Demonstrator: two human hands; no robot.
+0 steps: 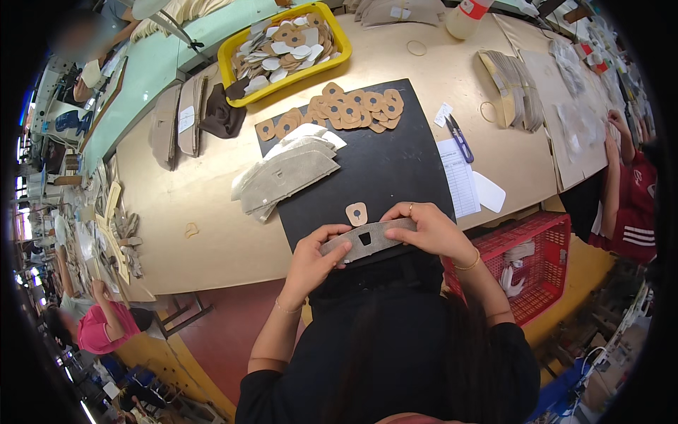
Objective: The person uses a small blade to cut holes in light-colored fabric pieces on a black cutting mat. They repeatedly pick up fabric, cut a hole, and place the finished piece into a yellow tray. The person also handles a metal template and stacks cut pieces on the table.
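Both my hands hold a curved grey fabric piece [381, 242] with a dark cutout in its middle. My left hand [316, 256] pinches its left end, thumb on top. My right hand [429, 230] grips the other end, with the thumb on the front face. Just beyond the piece, a single tan patch with a dark keyhole-shaped mark [357, 213] lies on the black board [395, 166]. A stack of grey curved fabric pieces [289, 177] rests on the board's left side. Along its far edge spreads a pile of similar tan patches [349, 108].
A yellow tray [344, 44] of tan and white patches stands at the back. Purple-handled snips [460, 141] and a paper sheet [458, 177] lie right of the board. Bundled fabric pieces [512, 88] sit farther right. Below the table edge is a red crate [547, 261]. Other people work on both sides.
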